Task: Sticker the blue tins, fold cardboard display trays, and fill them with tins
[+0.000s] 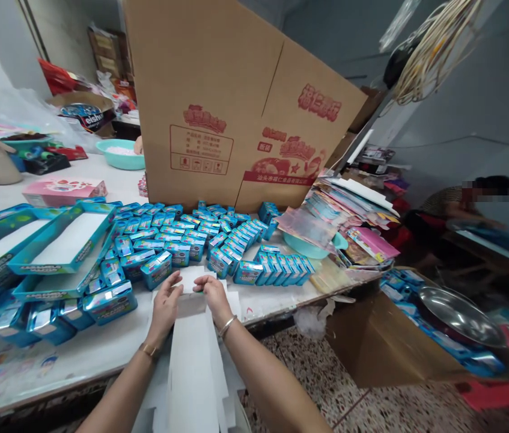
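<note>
My left hand (167, 304) and my right hand (213, 294) are close together at the table's front edge. Between them they grip the far end of a white cardboard piece (191, 278), one hand at each side, with the fingers curled at its edges. That end looks bent up. Below it, a stack of long white cardboard strips (193, 376) runs toward me between my forearms. Just beyond my fingers stand many small blue boxes (157, 270) in rows. To the left, blue open display trays (62, 240) with white bottoms lie stacked on more blue boxes.
A large brown carton (236, 78) rises behind the blue boxes. At right on the table are a pile of printed sheets (339, 204) and a teal basin (310, 246). A floor carton (371, 337) holds blue boxes and a metal bowl (459, 313). Another person (457, 201) sits far right.
</note>
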A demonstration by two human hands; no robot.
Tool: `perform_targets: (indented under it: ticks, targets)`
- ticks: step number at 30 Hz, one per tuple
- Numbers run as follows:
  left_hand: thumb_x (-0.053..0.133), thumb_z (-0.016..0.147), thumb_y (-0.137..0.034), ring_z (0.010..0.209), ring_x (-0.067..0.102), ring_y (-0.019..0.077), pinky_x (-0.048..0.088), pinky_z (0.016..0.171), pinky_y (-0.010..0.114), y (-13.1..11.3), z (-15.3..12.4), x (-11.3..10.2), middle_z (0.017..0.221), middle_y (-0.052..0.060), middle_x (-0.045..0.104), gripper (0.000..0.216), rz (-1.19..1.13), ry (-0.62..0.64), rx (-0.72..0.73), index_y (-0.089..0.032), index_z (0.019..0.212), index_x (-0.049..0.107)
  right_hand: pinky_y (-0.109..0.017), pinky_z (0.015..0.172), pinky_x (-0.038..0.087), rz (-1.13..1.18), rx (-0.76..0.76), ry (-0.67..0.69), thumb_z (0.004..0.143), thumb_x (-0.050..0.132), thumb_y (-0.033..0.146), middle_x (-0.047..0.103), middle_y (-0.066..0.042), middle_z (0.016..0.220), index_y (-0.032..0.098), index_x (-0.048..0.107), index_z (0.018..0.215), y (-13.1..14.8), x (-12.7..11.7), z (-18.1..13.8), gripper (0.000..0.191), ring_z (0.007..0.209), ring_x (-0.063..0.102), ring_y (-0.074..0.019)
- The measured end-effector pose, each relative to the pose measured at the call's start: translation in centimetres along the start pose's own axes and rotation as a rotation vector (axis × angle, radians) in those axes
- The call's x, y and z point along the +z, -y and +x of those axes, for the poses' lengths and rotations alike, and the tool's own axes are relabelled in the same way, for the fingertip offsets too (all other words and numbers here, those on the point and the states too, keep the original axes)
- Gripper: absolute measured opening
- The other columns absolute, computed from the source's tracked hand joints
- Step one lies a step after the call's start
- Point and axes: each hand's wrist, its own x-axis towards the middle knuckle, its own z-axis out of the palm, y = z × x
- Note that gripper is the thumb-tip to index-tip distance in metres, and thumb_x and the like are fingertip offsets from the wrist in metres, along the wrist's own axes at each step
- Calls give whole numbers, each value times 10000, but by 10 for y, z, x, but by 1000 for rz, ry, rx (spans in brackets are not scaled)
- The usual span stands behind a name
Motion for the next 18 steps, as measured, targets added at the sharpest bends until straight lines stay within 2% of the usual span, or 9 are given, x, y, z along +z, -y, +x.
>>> perform_targets:
  ticks: [4, 7, 9, 12, 14, 16, 18]
  targets:
    - [688, 706, -427, 1066, 645, 271, 489, 908, 383, 0, 2, 1, 1238, 143, 659, 640, -3, 49, -11, -173, 1285, 587, -306, 832, 496, -168, -46, 76, 694, 426, 77, 685, -17, 810, 181, 645, 834, 3, 8, 3, 280, 835, 650, -174]
    - [687, 712, -448, 1215, 575, 293, 423, 1029, 410, -3, 1, 4, 1295, 138, 637, 582, -24, 51, -4, -176, 1222, 623, -301, 848, 508, -293, -74, 111, 747, 377, 49, 703, -55, 966, 163, 631, 964, 6, 15, 7, 353, 927, 660, -169]
    - [689, 707, -487, 1212, 587, 312, 429, 1031, 434, -6, 2, 3, 1285, 149, 648, 595, -55, 62, -22, -164, 1203, 628, -284, 859, 509, -392, -110, 161, 770, 351, 29, 697, -68, 1055, 152, 614, 1043, 9, 13, 9, 399, 979, 660, -155]
    - [683, 703, -560, 1074, 676, 339, 505, 927, 461, -8, 2, -2, 1173, 182, 703, 695, -110, 108, -67, -125, 1238, 594, -265, 828, 515, -591, -197, 301, 806, 444, 59, 705, -43, 1041, 173, 619, 1106, 17, -3, 9, 365, 953, 671, -155]
    - [667, 712, -595, 1045, 691, 343, 521, 899, 462, -7, 2, -6, 1183, 199, 698, 739, -129, 124, -80, -116, 1266, 569, -284, 819, 517, -749, -276, 406, 815, 559, 127, 716, -17, 1001, 217, 632, 1135, 24, -15, 8, 340, 929, 677, -177]
    - [647, 722, -616, 1103, 666, 336, 505, 937, 460, -4, 3, -6, 1260, 204, 659, 736, -125, 118, -73, -127, 1267, 568, -337, 836, 516, -922, -359, 490, 798, 642, 178, 724, -29, 999, 233, 643, 1130, 31, -19, 9, 337, 940, 679, -219]
    - [644, 719, -623, 1198, 607, 325, 461, 1006, 449, -1, 5, -4, 1334, 192, 616, 704, -97, 98, -54, -145, 1233, 597, -383, 840, 516, -1094, -435, 557, 793, 657, 170, 730, -81, 1006, 193, 658, 1064, 37, -14, 11, 273, 952, 683, -258]
